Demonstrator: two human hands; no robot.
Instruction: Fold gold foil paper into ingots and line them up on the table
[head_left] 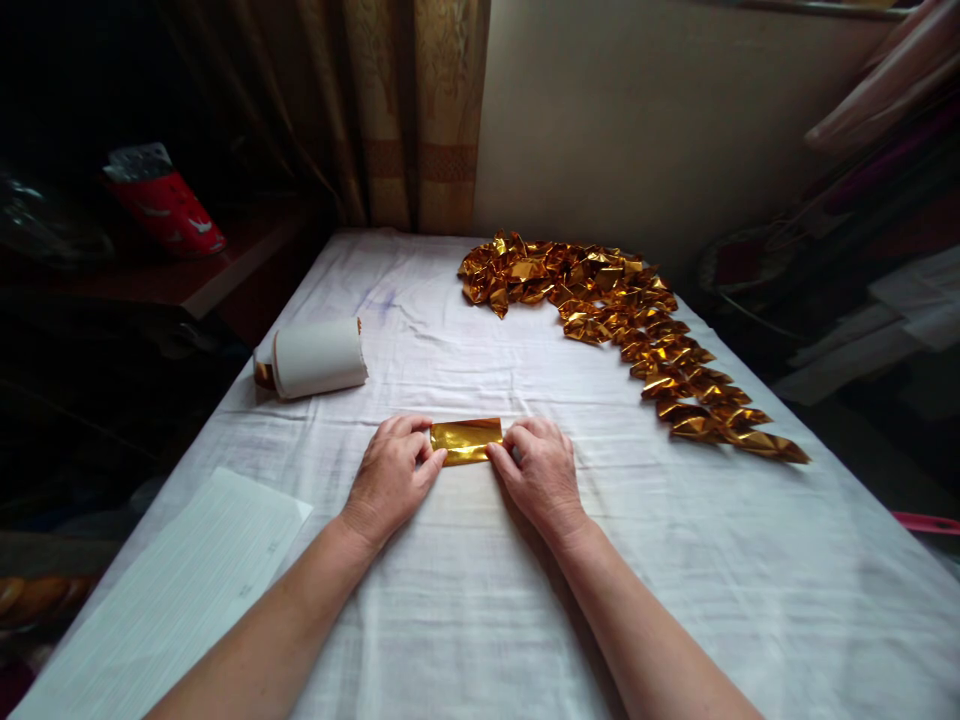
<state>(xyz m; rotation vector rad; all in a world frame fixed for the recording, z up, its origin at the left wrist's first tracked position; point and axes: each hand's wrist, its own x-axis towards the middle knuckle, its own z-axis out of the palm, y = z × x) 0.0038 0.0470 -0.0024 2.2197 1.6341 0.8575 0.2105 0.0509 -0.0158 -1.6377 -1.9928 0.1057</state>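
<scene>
A small rectangle of shiny gold foil paper lies at the middle of the white-covered table. My left hand pinches its left end, thumb at the lower corner and fingers at the upper one. At the right end, my right hand holds the foil with the thumb on its lower corner and the fingers curled. Beyond my hands, a long garland of crumpled, folded gold foil pieces curves from the back of the table down its right side.
Left of my hands, a white roll with gold foil at one end lies on its side. A lined paper sheet rests at the front left of the table. A red container stands on a dark side surface.
</scene>
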